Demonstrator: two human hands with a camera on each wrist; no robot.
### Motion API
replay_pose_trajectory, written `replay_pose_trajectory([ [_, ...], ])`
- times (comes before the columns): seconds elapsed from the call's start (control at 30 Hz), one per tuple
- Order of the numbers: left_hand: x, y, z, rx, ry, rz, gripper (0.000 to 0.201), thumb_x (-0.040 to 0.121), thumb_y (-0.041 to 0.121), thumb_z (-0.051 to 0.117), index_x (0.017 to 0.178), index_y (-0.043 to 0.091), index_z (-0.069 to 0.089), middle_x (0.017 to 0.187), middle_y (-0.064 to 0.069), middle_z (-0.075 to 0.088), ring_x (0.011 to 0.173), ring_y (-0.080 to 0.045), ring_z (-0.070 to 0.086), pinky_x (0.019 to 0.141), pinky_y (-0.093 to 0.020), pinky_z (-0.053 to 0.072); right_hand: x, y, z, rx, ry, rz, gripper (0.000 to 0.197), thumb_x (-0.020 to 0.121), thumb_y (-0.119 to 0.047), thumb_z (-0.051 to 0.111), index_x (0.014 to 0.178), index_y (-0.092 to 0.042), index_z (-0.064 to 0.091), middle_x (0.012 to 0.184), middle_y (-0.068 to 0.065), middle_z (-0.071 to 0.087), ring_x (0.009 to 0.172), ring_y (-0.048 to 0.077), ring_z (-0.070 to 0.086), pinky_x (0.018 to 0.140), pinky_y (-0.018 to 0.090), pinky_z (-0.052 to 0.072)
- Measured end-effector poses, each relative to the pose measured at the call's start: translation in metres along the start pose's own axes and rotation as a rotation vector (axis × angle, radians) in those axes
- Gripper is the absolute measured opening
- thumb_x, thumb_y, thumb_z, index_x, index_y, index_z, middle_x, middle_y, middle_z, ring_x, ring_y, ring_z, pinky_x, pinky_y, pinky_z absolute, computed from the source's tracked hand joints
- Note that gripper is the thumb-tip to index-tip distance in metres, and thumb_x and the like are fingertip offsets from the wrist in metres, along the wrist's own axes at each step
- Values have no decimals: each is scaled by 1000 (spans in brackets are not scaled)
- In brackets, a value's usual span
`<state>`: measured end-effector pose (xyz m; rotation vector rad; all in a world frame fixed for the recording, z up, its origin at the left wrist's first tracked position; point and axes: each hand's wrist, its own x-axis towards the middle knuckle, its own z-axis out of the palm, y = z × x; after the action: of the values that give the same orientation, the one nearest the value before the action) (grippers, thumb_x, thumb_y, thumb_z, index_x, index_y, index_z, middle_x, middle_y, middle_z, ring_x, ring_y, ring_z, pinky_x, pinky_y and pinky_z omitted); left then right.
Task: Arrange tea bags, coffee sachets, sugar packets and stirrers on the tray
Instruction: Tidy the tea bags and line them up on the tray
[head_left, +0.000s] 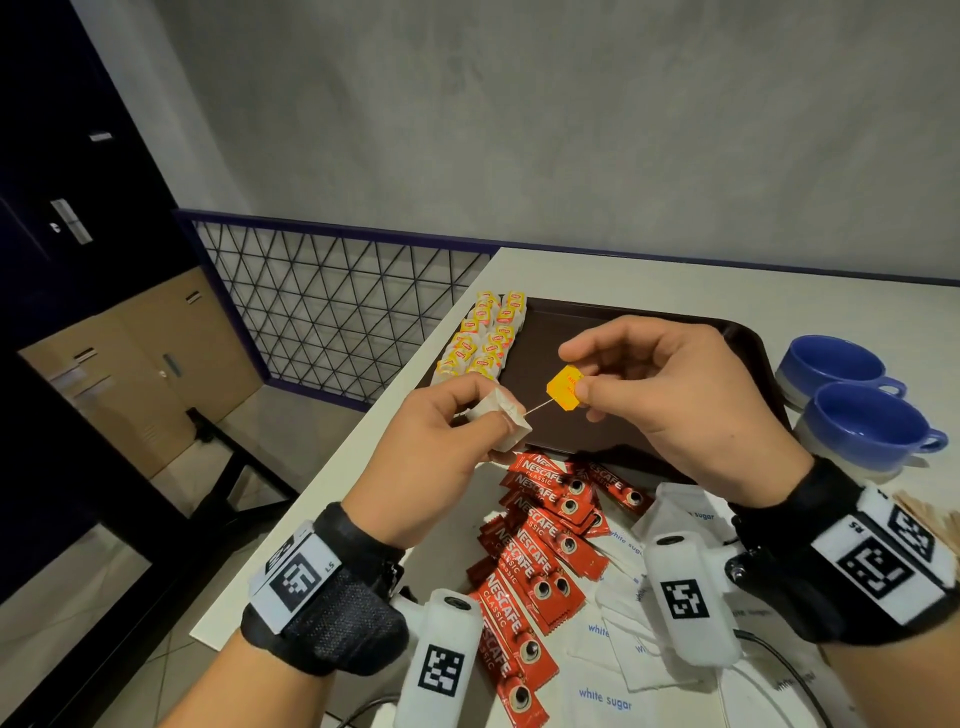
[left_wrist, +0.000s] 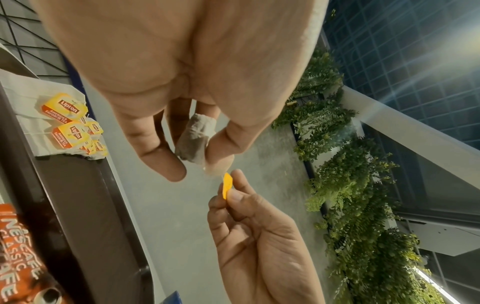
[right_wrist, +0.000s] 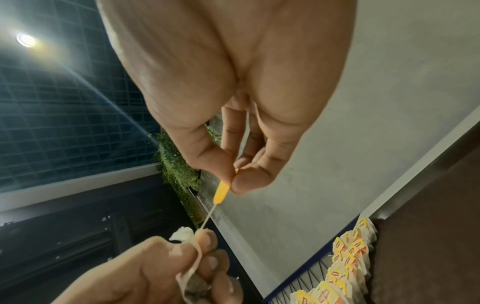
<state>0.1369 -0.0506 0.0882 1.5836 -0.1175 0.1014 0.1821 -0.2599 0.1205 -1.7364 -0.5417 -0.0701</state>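
Centrally in the head view, the left hand (head_left: 439, 441) pinches a white tea bag (head_left: 503, 421) between thumb and curled fingers, while the right hand (head_left: 670, 395) pinches that bag's yellow paper tag (head_left: 563, 387) between thumb and forefinger; a short string (head_left: 535, 409) runs taut between bag and tag. Both hands are raised above the near left part of a dark brown tray (head_left: 649, 322), which lies on a white table (head_left: 675, 275). Along the tray's left edge, towards the upper left of the tray, two rows of yellow-tagged tea bags (head_left: 483, 335) lie closely packed. Below the hands, off the tray and on the table, red coffee sachets (head_left: 540, 545) lie in an overlapping heap running towards the bottom of the frame; to their right, white sugar packets (head_left: 618, 649) are piled, partly hidden by the wrist cameras. At the right edge of the frame, wooden stirrers (head_left: 930, 514) show just behind the right wrist band. Two blue cups (head_left: 857, 395) stand on the table just right of the tray. The left wrist view shows the bag (left_wrist: 196, 139) held at the fingertips and the tag (left_wrist: 226, 186) edge-on; the right wrist view shows the string (right_wrist: 207, 216) leading from the tag (right_wrist: 222, 191) down to the bag (right_wrist: 183, 234)
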Motion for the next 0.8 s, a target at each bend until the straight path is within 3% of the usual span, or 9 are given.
replay_pose_trajectory([
  [0.1, 0, -1, -1, 13, -14, 5, 10, 80, 11, 66, 80, 15, 75, 81, -6, 69, 81, -23, 67, 72, -29, 55, 1, 3, -1, 6, 5, -10, 34, 86, 7, 74, 96, -25, 80, 91, 7, 76, 76, 28, 72, 71, 32, 62],
  [0.2, 0, 0, -1, 27, -15, 9, 19, 90, -2, 65, 81, 12, 74, 81, -5, 68, 81, -22, 66, 72, -29, 55, 2, 4, -2, 20, -1, -12, 32, 86, 5, 75, 99, -23, 80, 95, 5, 77, 81, 27, 74, 73, 33, 63],
  [0.4, 3, 0, -2, 24, 23, -22, 24, 91, -10, 61, 83, 8, 74, 82, -7, 69, 79, -20, 64, 69, -28, 56, 1, 0, -3, 200, -62, 1, 31, 83, 11, 75, 101, -14, 79, 98, 18, 74, 85, 26, 72, 72, 31, 62],
  [0.57, 2, 0, -3, 9, 18, -5, 25, 91, -11, 59, 84, 8, 73, 82, -5, 69, 78, -21, 63, 69, -29, 55, -1, 0, -3, 35, -38, -33, 37, 86, 9, 73, 100, -25, 80, 84, 1, 71, 75, 22, 68, 76, 40, 64],
  [0.67, 2, -1, -4, -3, 23, 17, 23, 93, -9, 60, 86, 8, 73, 82, -4, 68, 77, -21, 64, 68, -29, 54, -1, -2, -2, -4, -90, -3, 38, 90, 11, 64, 95, -23, 80, 77, 2, 64, 67, 23, 68, 71, 40, 64],
  [0.8, 2, -1, -2, -27, 18, 27, 16, 91, 1, 67, 84, 13, 75, 86, -6, 68, 77, -22, 62, 67, -31, 55, -1, -2, 1, -50, -140, 55, 31, 89, 7, 66, 80, -17, 83, 99, -3, 73, 80, 24, 73, 69, 31, 62],
])
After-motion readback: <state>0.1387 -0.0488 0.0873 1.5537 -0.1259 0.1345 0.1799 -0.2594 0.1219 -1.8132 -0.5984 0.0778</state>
